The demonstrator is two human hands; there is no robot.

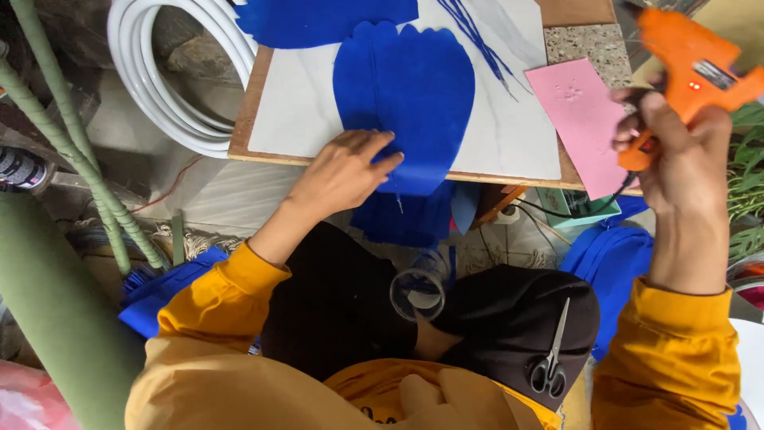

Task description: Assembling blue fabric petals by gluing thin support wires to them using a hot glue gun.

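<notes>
In front of me is the surface (509, 135), a white board with grey streaks and a wooden edge. To my left stands a big green tube (56, 318), with thinner green sticks (76, 151) leaning beside it, and a coil of white hose (171, 87) lies next to the board. On the board lies a big blue petal (410, 87) made of soft sheet, and its bottom tip hangs over the near edge. Another blue piece (318, 17) sits at the far side, partly out of view. More blue sheets (613, 263) are piled on the floor by my right knee. A pink sheet (585, 123) lies on the right side of the board. My right hand (676, 151) is lifted up over the right edge and is closed around an orange glue gun (692, 68). Its small red light is on, and a black cord hangs from it. My left hand (342, 171) lies flat with the fingers stretched out, pressing on the lower left edge of the blue petal. A clear cup (419, 293) sits between my knees. A pair of scissors (551, 362) rests on my right leg.
</notes>
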